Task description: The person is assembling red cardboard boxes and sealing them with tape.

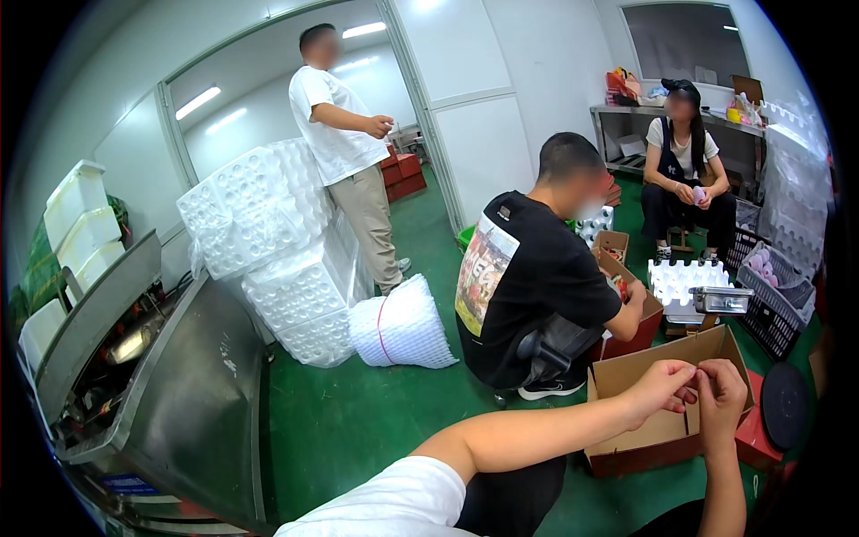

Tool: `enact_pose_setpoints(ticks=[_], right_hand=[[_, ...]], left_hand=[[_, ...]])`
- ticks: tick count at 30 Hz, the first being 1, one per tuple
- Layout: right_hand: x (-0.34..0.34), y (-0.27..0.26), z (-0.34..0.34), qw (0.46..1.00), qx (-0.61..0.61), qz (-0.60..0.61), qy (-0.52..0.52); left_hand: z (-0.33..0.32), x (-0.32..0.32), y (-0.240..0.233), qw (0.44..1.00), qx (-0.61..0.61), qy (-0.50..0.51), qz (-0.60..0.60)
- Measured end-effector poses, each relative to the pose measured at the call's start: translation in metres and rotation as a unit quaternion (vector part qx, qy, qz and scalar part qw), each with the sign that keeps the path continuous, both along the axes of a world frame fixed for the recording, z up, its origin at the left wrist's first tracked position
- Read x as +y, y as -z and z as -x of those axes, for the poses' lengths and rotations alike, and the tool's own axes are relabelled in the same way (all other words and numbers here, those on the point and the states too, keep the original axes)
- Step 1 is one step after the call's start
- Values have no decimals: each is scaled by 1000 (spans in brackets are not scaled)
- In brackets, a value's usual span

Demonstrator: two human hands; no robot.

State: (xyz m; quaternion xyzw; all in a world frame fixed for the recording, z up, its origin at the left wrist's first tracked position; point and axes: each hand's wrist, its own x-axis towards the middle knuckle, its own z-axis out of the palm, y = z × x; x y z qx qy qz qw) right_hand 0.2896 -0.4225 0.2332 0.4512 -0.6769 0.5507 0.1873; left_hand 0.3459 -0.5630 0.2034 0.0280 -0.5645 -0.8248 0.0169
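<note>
My left hand (661, 395) and my right hand (721, 396) meet at the fingertips above an open cardboard box (637, 440). Thumbs and index fingers are pinched close together; whether something small is between them cannot be made out. The box is brown inside with a dark red outer side and stands on the green floor. Just behind it, a crouching person in a black T-shirt reaches into a red carton (647, 322). A digital scale with a steel top (721, 300) stands beyond my hands.
Stacked white foam trays (248, 201) and a roll of foam netting (402, 325) stand left of the crouching person. A steel machine (194, 396) fills the lower left. Two other people, one standing, one seated, are farther back. Plastic crates (772, 322) and a round black stool seat (785, 406) lie right.
</note>
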Motion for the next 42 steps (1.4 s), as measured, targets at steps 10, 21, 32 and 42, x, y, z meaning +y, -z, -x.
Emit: enact_pose_setpoints(ticks=[10,21,32,42], right_hand=[[-4,11,7,999,-41,9,-28],[13,9,26,971,-214,57,-93],[34,29,-21,821,-332,-334,-323],[65,78,-31,872,-119,-380,-283]], left_hand=[[0,3,3,999,33,2,32],[-5,1,-9,988,121,6,99],[-20,-60,-31,983,102,-148,40],[-14,-55,-29,986,47,-147,55]])
